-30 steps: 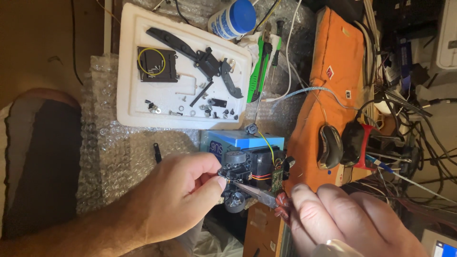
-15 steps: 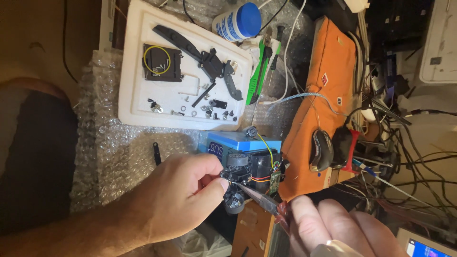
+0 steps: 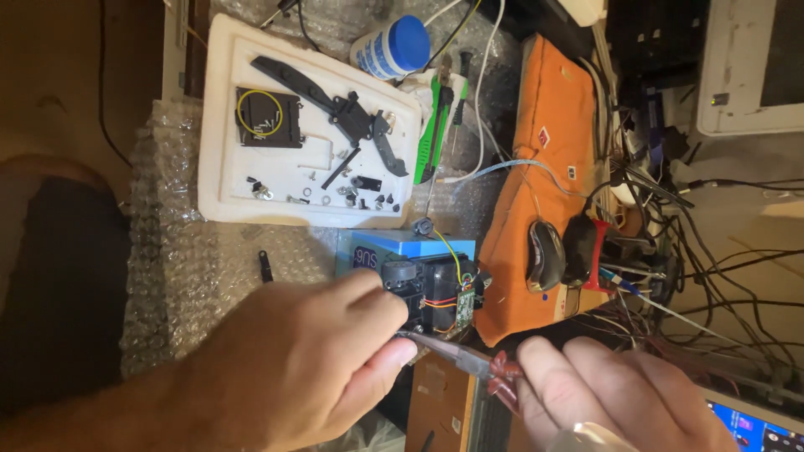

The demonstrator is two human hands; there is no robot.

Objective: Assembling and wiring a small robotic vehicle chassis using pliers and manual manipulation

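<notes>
Left hand [image 3: 310, 368] pinches a black motor unit [image 3: 423, 293] on the bubble-wrapped tabletop [image 3: 176, 251]; right hand [image 3: 620, 393] grips red-handled pliers [image 3: 469, 360] at it. Screws and parts lie loose in the white tray [image 3: 226, 192], reassembly apparently unfinished.

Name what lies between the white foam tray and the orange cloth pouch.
In the head view, a green-handled utility knife and a white cable lie on bubble wrap between the white foam tray and orange cloth pouch.

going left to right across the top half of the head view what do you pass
bubble wrap → white foam tray → blue-capped bottle → green cutter → orange cloth → tangle of cables
</notes>
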